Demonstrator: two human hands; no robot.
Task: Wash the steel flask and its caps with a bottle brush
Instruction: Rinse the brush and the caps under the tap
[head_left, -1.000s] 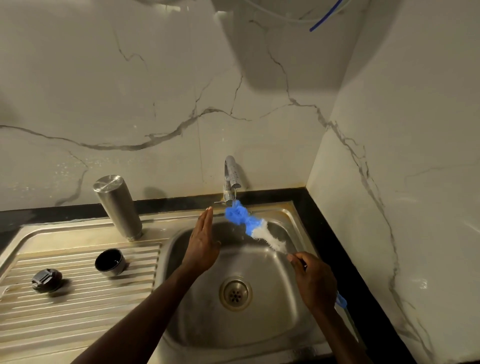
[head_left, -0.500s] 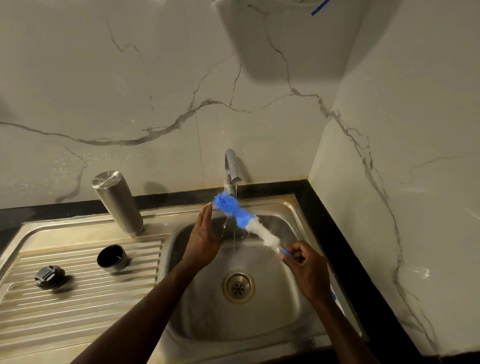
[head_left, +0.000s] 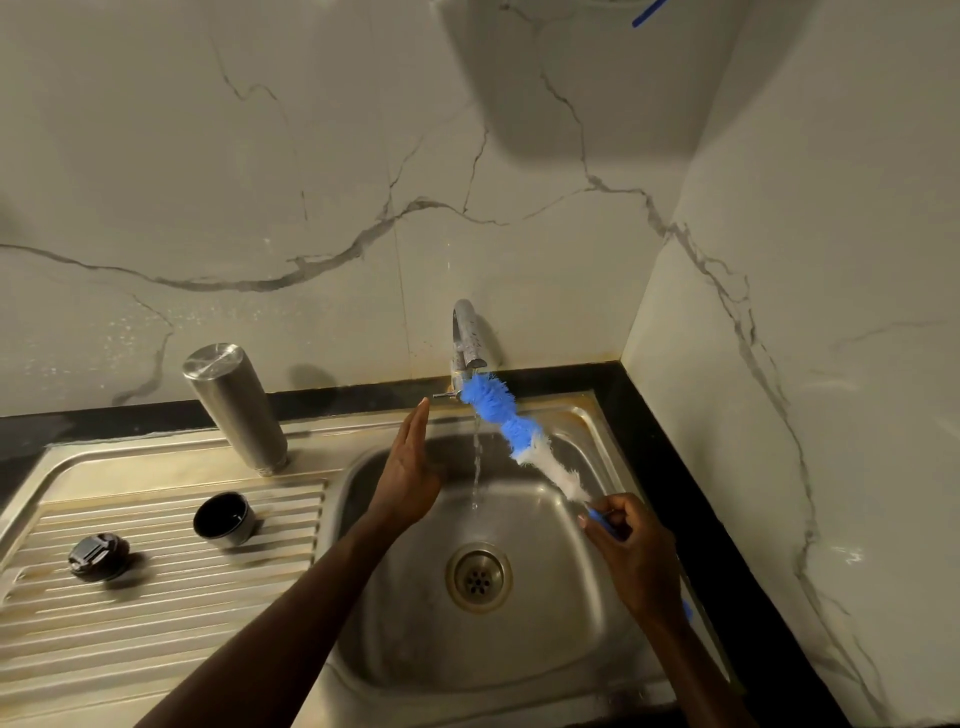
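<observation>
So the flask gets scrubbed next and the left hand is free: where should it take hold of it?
Wrap the left hand around the mid-body of the steel flask, coming from its sink-facing side. It stands inverted on the drainboard, and the smooth cylinder offers no handle.

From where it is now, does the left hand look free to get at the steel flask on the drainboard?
Probably yes. The left hand is open and holds nothing, raised over the sink basin. The steel flask stands upside down to its left, with nothing between them. The two caps lie nearer the front, off that path.
</observation>
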